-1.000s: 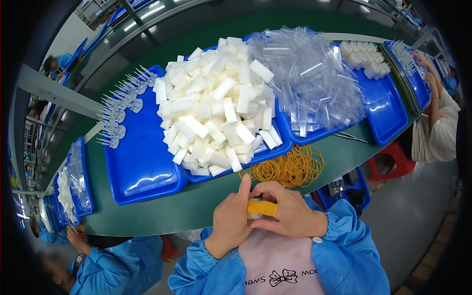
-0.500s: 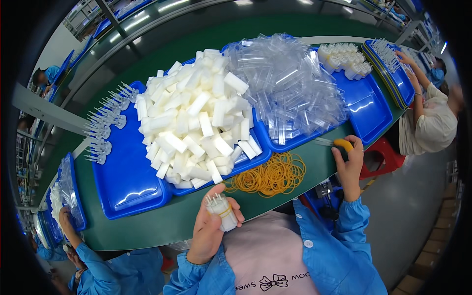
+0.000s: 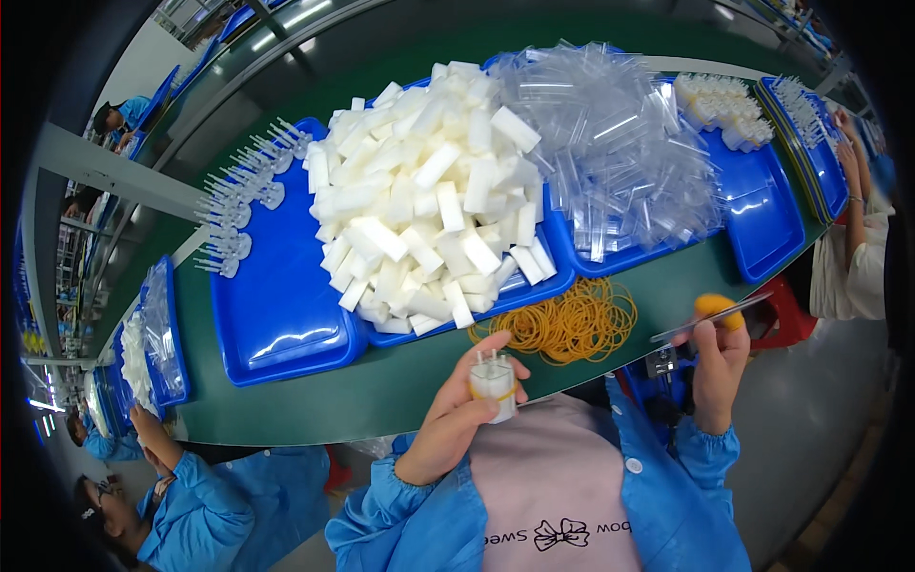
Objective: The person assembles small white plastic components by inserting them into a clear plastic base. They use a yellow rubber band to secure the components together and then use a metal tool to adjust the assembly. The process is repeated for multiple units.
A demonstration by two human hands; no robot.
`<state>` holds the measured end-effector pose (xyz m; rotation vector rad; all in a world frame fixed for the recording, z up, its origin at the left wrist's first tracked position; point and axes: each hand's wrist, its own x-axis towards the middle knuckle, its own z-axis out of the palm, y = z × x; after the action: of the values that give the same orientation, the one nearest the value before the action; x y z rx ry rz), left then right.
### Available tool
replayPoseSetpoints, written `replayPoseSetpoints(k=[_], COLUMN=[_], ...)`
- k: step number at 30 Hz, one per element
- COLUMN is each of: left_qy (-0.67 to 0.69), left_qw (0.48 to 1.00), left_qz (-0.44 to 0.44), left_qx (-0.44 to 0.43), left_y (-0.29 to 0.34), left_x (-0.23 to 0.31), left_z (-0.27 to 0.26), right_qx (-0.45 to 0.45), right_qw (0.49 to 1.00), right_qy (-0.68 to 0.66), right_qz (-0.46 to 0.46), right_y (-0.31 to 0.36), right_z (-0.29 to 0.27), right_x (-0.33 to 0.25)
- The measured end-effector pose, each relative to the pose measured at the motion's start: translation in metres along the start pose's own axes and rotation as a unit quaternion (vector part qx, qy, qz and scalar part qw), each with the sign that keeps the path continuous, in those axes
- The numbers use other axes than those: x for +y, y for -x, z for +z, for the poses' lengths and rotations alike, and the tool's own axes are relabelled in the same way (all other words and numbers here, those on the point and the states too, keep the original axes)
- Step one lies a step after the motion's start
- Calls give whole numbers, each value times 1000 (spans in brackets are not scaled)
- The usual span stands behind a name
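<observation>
Here's your left hand (image 3: 456,412), nearer you than the rubber-band pile (image 3: 579,324), thumb and fingers pinching the white bundle (image 3: 494,383), prongs up, a yellow band (image 3: 478,390) already round it. Right of the pile, your right hand (image 3: 720,372) pinches metal tweezers (image 3: 715,315) against a yellow finger cover (image 3: 710,302). That bundle looks banded; beyond the pile, white blocks (image 3: 429,210) and clear strips (image 3: 620,153) lie heaped, plenty seemingly left, with apparently finished pieces (image 3: 722,112) farther right.

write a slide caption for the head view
Left hand holds a banded white bundle, right hand a thin metal tool, near rubber bands and white blocks.
</observation>
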<state>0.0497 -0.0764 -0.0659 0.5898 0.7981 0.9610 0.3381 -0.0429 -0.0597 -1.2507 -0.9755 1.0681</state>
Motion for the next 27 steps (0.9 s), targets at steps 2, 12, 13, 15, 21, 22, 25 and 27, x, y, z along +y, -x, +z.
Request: replayPoseSetpoints(k=[2, 12, 13, 15, 21, 22, 25, 27], left_qy=[-32, -117, -118, -86, -35, -31, 40, 64], left_qw=[999, 993, 993, 995, 996, 996, 992, 988], left_qz=[-4, 15, 13, -3, -24, -24, -45, -41], left_qx=[-3, -23, -27, -46, -81, -84, -114, -137], left_y=[2, 8, 8, 7, 4, 2, 2, 1], left_x=[-2, 1, 0, -1, -5, -8, -6, -5], left_z=[2, -1, -2, -4, -7, -9, -15, -13], right_qx=[-95, -323, -338, -358, -395, -395, -354, -334], right_qw=[994, 946, 941, 932, 914, 916, 929, 931], right_qy=[-44, -35, -21, -20, -63, -40, -87, -117], right_qz=[19, 12, 27, 59, 72, 50, 62, 87], right_y=[6, -4, -5, -9, -12, -11, -6, -7], right_z=[21, 99, 100, 101, 103, 102, 104, 104], right_x=[-5, -13, -14, -14, -9, -7, -6, -6])
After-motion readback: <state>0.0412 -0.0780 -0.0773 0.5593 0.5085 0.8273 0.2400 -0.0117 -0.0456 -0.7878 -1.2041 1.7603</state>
